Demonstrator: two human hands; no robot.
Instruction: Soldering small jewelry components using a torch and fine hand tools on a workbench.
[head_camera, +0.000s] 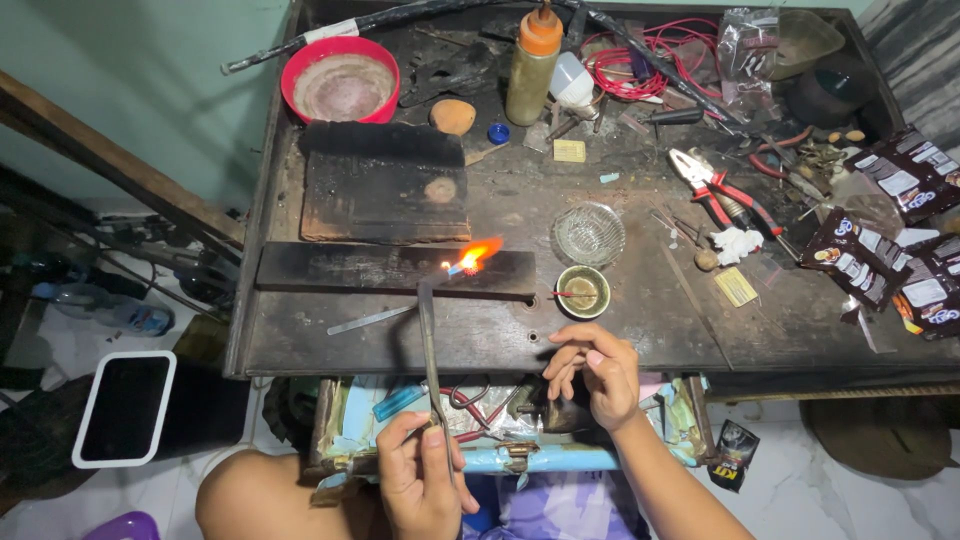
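The left hand (420, 480) is low in the view, below the near edge of the workbench (640, 340); its fingers are closed around the handle end of a long thin torch (430, 345), which runs up and away from the hand, over the bench edge; at the far tip a flame (472, 255) burns orange and blue, licking across a long black charred block (390, 268) that lies crosswise on the bench; whatever sits under the flame is too small to tell.

The right hand (597, 370) hangs at the near edge of the bench, just to the right of the torch; its fingers are curled loosely inward with the tips drawn close together, and I cannot tell whether they pinch anything; no tool shows in it.

Just beyond the right hand stands a small round metal cup (583, 291) with a thin red-tipped stick resting in it; behind that sits a clear glass dish (589, 233). A flat metal strip (370, 320) lies on the bench left of the torch. Behind the long block lies a larger charred slab (385, 185); behind that, a red bowl (341, 82). A tall bottle with an orange cap (531, 65) stands at the back; red-handled pliers (722, 190) lie to the right, near a coil of red wire (650, 60); dark snack packets (900, 230) crowd the right edge. A white-rimmed bin (125, 408) stands on the floor at left.
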